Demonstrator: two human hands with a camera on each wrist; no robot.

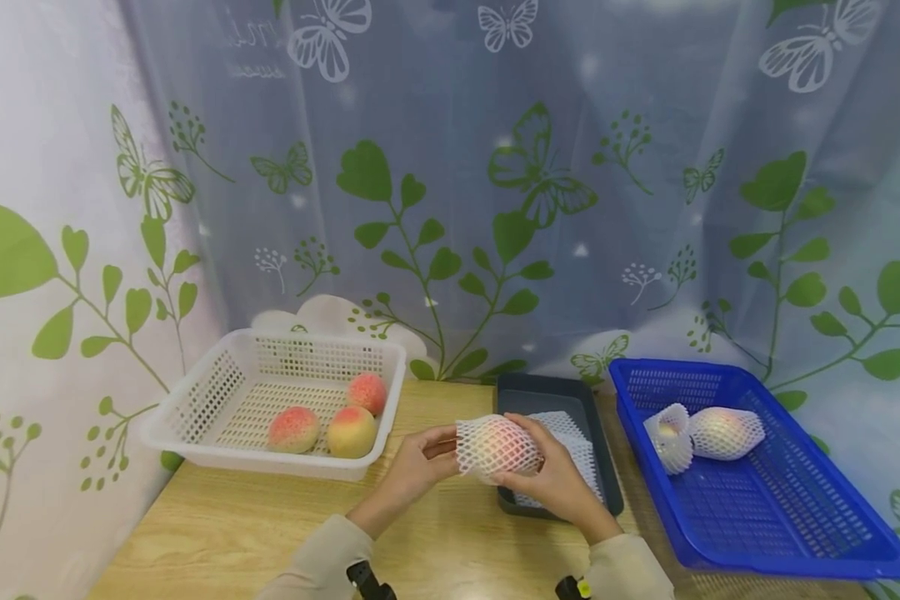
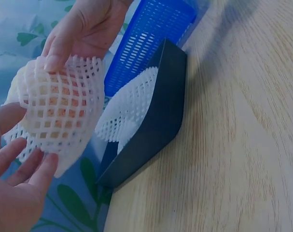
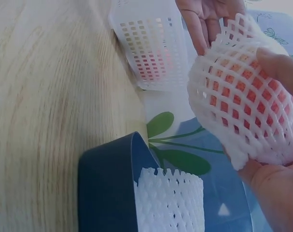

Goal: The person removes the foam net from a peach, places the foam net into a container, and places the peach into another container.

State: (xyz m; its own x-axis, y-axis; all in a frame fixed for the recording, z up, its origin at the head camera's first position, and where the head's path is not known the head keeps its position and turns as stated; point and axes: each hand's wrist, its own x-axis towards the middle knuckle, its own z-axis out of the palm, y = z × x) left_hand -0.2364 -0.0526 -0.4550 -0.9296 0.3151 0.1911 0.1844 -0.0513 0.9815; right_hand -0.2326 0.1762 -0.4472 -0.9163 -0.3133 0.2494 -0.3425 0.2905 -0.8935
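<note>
One netted peach (image 1: 498,446) between two hands (image 1: 412,471); left of them, three bare peaches (image 1: 351,433), one white basket (image 1: 255,460); by the right hand (image 1: 561,483), one tray (image 1: 536,386); farther right, one blue basket (image 1: 765,512), two netted bundles (image 1: 727,433).

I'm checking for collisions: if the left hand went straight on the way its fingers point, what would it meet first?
Most likely the net-wrapped peach in the right hand. It lies directly ahead of the left hand; the gap, if any, is hard to judge.
</note>
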